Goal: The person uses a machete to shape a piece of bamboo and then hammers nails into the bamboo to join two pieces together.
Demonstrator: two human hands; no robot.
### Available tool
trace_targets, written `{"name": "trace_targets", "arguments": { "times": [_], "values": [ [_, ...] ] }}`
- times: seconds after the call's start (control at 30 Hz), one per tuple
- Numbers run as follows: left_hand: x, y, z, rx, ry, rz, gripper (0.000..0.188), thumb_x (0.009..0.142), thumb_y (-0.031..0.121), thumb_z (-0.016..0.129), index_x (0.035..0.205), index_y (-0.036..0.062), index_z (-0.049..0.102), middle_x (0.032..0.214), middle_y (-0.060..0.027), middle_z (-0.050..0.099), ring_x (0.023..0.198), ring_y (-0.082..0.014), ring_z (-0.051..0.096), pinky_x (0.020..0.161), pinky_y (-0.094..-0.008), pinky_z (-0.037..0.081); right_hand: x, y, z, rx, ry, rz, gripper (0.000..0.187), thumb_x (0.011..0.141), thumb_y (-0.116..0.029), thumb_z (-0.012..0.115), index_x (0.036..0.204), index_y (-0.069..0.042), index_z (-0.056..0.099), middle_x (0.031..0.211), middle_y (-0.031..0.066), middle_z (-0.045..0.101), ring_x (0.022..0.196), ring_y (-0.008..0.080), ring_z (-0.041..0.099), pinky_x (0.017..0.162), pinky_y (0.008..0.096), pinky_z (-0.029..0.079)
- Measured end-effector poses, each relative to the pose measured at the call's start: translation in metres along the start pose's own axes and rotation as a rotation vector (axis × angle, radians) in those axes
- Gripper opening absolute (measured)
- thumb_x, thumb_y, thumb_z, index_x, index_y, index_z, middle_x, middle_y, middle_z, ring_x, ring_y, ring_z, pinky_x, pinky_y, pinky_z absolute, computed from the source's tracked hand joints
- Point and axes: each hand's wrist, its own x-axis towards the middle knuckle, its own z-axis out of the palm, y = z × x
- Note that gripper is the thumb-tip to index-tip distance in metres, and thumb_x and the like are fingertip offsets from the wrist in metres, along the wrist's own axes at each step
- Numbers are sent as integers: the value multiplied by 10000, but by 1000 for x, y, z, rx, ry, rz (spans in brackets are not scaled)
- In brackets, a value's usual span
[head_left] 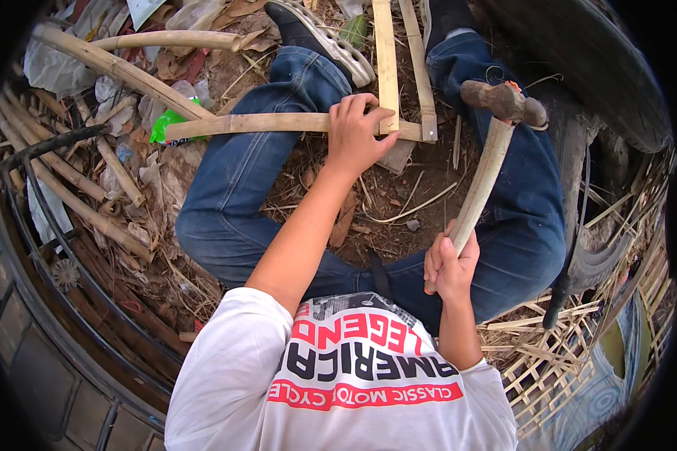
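Note:
My left hand (356, 134) is closed around a flat bamboo strip (256, 122) that runs crosswise over my left shin. Its thumb and forefinger reach the spot where an upright bamboo slat (385, 60) overlaps the crosswise strip. A second upright slat (420, 68) meets that strip at its right end. Beneath the joint, a small flat block (396, 156) shows in part on the ground. In my right hand (453, 263) is the wooden handle of a hammer (480, 184), gripped near its lower end. The rusty hammer head is raised over my right leg, apart from the bamboo.
Bamboo poles (120, 71) and plastic litter lie at the upper left, with a green wrapper (174, 124) among them. A black metal frame (75, 255) curves along the left. At the right are a dark tyre (587, 68) and a woven bamboo lattice (553, 376).

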Motion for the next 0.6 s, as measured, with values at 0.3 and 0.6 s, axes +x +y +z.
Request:
{"name": "trace_targets", "arguments": {
  "times": [0.3, 0.6],
  "values": [
    [2, -2, -4, 36, -101, 39, 235, 715, 270, 772, 903, 134, 733, 1260, -57, 622, 1306, -325, 446, 1040, -469, 323, -9, 0, 3, 4, -64, 20, 239, 959, -192, 604, 993, -34, 429, 565, 17, 445, 391, 78, 436, 354, 230, 380],
    [-1, -1, -6, 5, -101, 4, 481, 771, 298, 741, 1180, 63, 648, 1079, -52, 664, 1248, -337, 483, 1040, -469, 315, 7, -16, 6, -92, 102, 239, 227, 914, -86, 652, 902, -63, 427, 590, -11, 439, 385, 46, 383, 333, 223, 340]
  ]
}}
